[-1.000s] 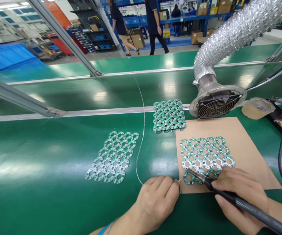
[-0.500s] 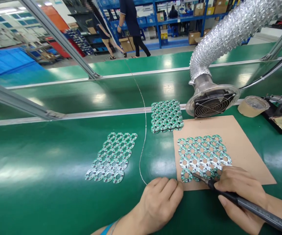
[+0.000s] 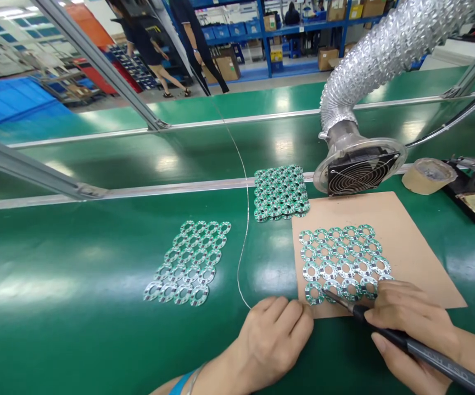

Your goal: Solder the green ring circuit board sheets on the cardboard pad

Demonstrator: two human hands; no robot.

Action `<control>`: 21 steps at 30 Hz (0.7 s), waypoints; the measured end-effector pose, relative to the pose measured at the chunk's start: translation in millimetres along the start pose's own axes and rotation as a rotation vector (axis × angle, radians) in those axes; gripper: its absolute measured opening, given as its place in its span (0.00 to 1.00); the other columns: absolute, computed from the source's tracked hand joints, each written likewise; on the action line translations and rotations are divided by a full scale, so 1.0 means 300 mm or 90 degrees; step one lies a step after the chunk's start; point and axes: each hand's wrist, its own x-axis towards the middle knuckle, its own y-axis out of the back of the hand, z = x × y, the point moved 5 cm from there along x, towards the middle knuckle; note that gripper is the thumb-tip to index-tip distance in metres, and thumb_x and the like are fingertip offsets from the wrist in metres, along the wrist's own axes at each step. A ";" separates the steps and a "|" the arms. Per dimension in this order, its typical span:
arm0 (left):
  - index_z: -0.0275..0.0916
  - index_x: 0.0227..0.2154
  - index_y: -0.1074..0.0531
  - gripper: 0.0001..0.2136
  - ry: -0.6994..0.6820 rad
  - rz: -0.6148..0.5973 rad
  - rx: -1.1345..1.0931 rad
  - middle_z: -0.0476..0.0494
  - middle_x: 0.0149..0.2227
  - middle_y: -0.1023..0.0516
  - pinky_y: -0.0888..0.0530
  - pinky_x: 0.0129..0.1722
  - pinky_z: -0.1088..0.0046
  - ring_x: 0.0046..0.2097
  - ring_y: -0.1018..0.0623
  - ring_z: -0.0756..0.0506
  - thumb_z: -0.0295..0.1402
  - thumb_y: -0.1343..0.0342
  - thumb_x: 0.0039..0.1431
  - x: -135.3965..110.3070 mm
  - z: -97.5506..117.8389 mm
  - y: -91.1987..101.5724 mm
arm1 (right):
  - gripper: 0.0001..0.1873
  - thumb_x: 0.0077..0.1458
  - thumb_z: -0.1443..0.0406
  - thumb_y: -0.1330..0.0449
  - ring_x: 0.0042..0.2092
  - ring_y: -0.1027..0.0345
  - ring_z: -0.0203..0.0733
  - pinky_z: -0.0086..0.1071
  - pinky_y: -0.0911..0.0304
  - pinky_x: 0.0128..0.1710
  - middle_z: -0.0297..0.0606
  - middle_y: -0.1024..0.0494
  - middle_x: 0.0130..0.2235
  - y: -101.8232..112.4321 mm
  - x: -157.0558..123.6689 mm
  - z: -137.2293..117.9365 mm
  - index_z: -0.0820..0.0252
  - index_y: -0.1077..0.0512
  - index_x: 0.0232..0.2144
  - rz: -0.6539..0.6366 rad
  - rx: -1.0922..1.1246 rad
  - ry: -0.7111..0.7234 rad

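Note:
My right hand grips a black soldering iron like a pen. The iron's tip rests at the front row of a panel of ring-shaped circuit boards, near its left end. This panel lies on a brown cardboard sheet. Beside the sheet's front left corner, my left hand is closed on a thin solder wire, which trails up and away across the bench. The wire's end is hidden by my fingers.
Another ring-board panel lies to the left, and a stack of panels sits behind the sheet. A fan hood on a foil duct hangs over the sheet's back edge. A tape roll and an iron stand are at right.
My left hand has shifted slightly right with the wire, and my right hand slightly right too. The iron's tip stays near the same boards. Two people in the background have moved left.

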 end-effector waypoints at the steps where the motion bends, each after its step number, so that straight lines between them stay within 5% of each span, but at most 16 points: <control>1: 0.35 0.32 0.31 0.05 -0.001 0.000 0.000 0.51 0.23 0.34 0.44 0.23 0.70 0.23 0.38 0.50 0.24 0.51 0.58 0.000 0.002 0.002 | 0.13 0.44 0.76 0.47 0.24 0.36 0.40 0.35 0.42 0.25 0.38 0.31 0.22 0.001 0.000 -0.001 0.66 0.30 0.35 0.001 -0.004 -0.006; 21: 0.33 0.34 0.31 0.10 -0.030 -0.021 0.003 0.48 0.23 0.33 0.39 0.21 0.71 0.23 0.35 0.50 0.22 0.58 0.61 0.038 0.021 0.007 | 0.12 0.45 0.75 0.47 0.23 0.36 0.39 0.34 0.41 0.24 0.36 0.31 0.22 -0.011 0.000 -0.006 0.64 0.31 0.34 -0.011 -0.018 -0.004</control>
